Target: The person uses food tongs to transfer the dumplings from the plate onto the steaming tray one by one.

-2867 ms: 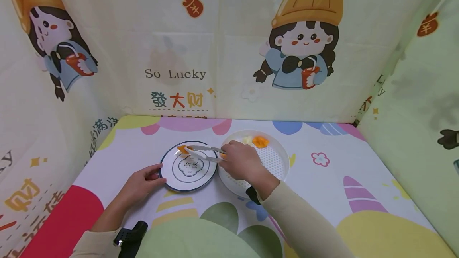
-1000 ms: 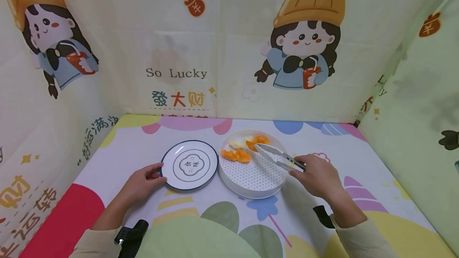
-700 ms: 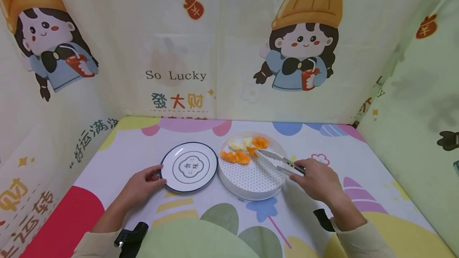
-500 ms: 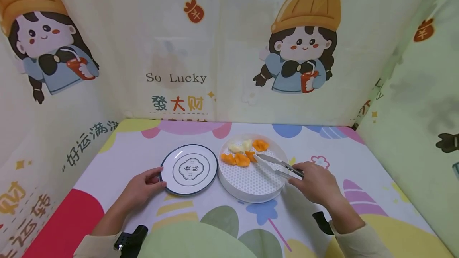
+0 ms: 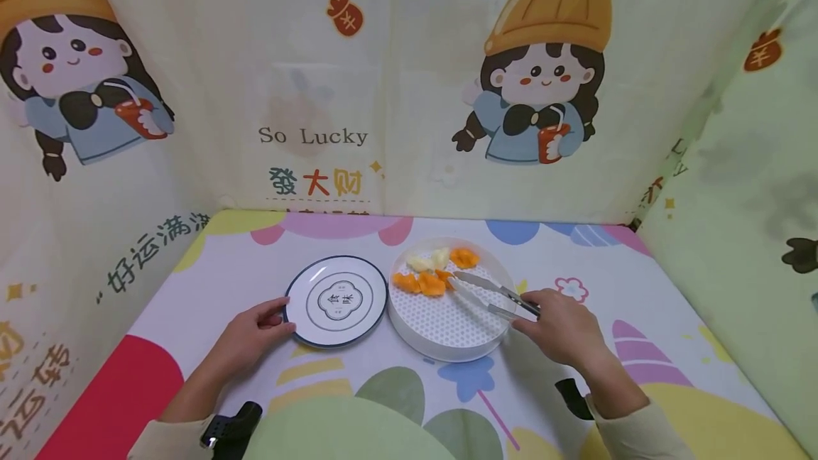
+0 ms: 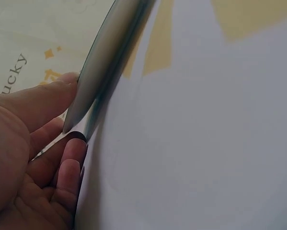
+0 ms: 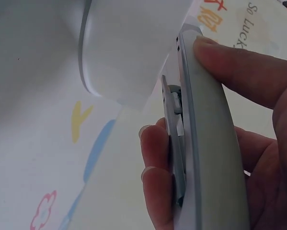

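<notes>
My left hand [image 5: 255, 332] pinches the near-left rim of a white plate [image 5: 313, 318] with a dark blue edge; in the left wrist view the thumb lies over the rim of the plate [image 6: 97, 62] and other fingers curl below. My right hand [image 5: 562, 325] grips metal tongs [image 5: 511, 297] with whitish tips. Those tips reach into a round white container [image 5: 447, 350] with a dotted bottom, right at a small orange piece [image 5: 444, 277]. In the right wrist view, thumb and fingers squeeze the handle of the tongs [image 7: 215, 143] from both sides.
Inside the container, two more orange pieces [image 5: 432, 284] lie at the left and another orange piece [image 5: 464, 258] at the back, beside pale yellowish pieces [image 5: 429, 261]. Plate and container stand side by side on a patterned tablecloth [image 5: 345, 431]. A printed cloth wall [image 5: 415, 91] rises behind.
The tongs have carried an orange piece from the plate, left bare, into the container. There it has come down beside the other orange pieces. My left hand has stayed on the rim.
</notes>
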### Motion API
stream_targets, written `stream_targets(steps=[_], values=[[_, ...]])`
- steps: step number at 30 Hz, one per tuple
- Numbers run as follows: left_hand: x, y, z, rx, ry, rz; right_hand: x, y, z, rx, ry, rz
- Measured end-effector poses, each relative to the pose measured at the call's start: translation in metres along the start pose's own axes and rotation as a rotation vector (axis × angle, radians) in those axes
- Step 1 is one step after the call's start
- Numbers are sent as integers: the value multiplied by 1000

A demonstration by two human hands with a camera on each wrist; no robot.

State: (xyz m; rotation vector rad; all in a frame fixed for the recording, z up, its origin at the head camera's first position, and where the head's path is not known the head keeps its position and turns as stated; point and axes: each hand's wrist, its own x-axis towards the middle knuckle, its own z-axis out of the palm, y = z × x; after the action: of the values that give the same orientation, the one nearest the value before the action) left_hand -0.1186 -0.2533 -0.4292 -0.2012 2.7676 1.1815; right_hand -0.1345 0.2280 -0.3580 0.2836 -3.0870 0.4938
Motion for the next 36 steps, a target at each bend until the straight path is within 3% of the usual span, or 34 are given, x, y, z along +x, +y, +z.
stream_targets(steps=[8, 16, 28, 36], values=[[1, -1, 2, -6, 6, -3, -3, -1, 1, 72, 68, -6], [0, -1, 4, -3, 24, -5, -3, -17, 12, 316, 93, -19], [-1, 0, 3, -4, 16, 0, -7, -63, 33, 495, 144, -111], [0, 0, 2, 4, 2, -13, -15, -102, 51, 522, 137, -233]])
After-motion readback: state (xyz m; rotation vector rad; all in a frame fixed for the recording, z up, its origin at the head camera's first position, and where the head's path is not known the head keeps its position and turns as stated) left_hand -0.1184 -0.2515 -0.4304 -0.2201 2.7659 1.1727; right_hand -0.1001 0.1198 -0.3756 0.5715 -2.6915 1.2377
